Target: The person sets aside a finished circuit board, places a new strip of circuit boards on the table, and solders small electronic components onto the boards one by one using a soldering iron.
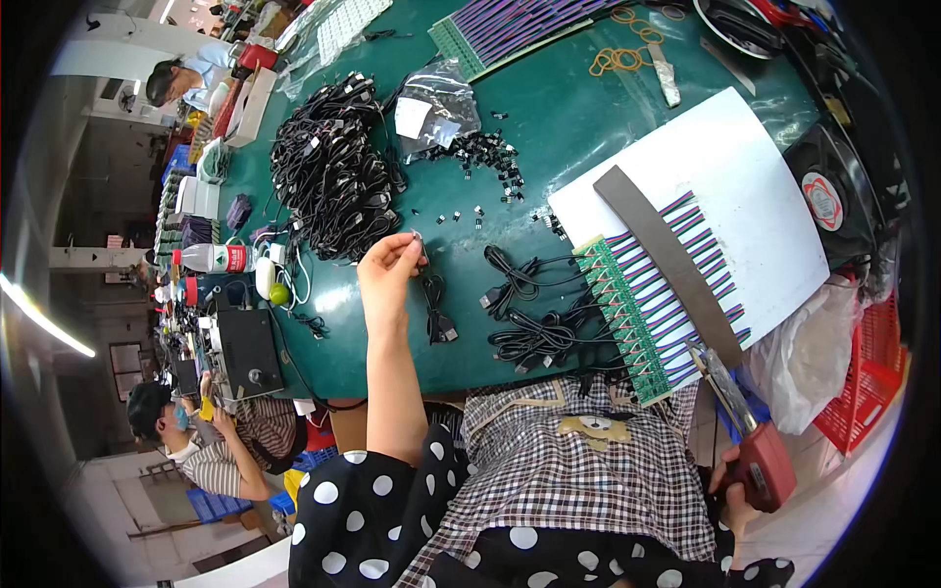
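The left hand (385,279) pinches a small tip, seemingly the end of a black cable (436,312) (thin, shiny and looped in a bunch) that lies mid-table, near a big black cable pile (333,167); the right hand (735,495), at the near right, grips a red tool (767,465) with a long silver front; a green board (622,328) sits between them.

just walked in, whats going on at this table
The person's left hand pinches what looks like one end of a bundled black cable. The right hand holds a red-handled tool, its metal tip near a dark bar lying across striped wires. Several other cables run to the green strip, and a large cable heap lies beyond the left hand.
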A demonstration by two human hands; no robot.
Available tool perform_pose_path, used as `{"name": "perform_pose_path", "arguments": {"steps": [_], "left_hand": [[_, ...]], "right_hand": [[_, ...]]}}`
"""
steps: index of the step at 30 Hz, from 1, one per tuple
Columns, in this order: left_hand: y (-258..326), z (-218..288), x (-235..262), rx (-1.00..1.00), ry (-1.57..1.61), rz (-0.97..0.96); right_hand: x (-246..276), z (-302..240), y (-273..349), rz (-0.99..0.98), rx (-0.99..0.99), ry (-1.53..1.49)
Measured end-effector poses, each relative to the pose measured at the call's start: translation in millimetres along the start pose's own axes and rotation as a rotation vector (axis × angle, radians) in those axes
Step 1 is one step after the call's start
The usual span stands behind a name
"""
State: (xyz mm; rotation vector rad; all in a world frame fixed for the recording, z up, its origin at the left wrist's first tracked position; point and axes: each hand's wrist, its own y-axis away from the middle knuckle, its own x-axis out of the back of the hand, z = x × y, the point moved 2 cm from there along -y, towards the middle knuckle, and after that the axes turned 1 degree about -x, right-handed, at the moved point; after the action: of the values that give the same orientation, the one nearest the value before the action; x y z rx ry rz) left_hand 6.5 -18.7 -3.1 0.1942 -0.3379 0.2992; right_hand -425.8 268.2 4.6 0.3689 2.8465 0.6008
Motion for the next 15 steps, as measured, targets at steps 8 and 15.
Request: {"name": "perform_pose_path", "arguments": {"steps": [8,15], "left_hand": [[49,51,-18,-0.153,-0.011,-0.025],[66,48,-79,-0.765,-0.636,0.036]], "right_hand": [[-3,-8,-1,-0.007,0.000,-0.028],[-9,-3,6,0.090,-0.005,-0.118]]}}
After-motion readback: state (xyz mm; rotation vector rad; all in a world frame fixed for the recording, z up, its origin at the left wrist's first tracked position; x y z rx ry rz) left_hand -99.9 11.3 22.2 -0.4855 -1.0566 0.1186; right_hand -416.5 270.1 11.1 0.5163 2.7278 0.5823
